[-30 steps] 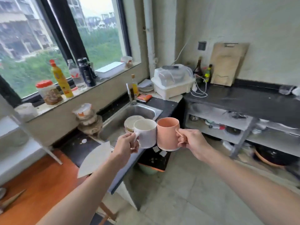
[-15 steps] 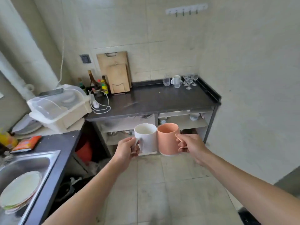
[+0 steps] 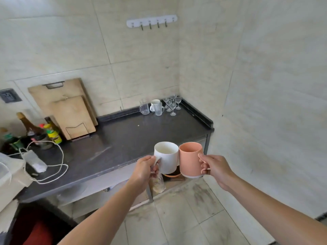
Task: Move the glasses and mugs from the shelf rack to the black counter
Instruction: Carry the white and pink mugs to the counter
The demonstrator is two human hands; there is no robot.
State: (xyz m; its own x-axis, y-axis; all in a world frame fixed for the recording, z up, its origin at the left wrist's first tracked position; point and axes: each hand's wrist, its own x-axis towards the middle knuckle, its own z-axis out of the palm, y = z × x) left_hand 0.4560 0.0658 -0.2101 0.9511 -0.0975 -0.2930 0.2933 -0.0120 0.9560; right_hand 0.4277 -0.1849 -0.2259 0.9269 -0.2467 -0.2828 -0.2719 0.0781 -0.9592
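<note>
My left hand [image 3: 144,171] grips the handle of a white mug [image 3: 167,157]. A salmon-pink mug [image 3: 191,159] hangs from its handle in my right hand [image 3: 215,167]. Both mugs are upright, side by side and touching, held in the air just over the front right edge of the black counter [image 3: 123,138]. At the counter's far right corner stand several small wine glasses [image 3: 172,104], a ribbed glass mug [image 3: 158,108], a white mug behind it, and a clear glass mug [image 3: 144,108].
Two wooden cutting boards [image 3: 70,110] lean on the back wall in a wire stand. Bottles [image 3: 51,131] and a power adapter with a white cord [image 3: 35,162] occupy the counter's left part. A hook rail [image 3: 151,22] hangs on the wall. Open shelves lie below the counter.
My view has swung from the sink and window round to the black counter and come closer. Both hands still hold the mugs together, now above the counter's front edge.
</note>
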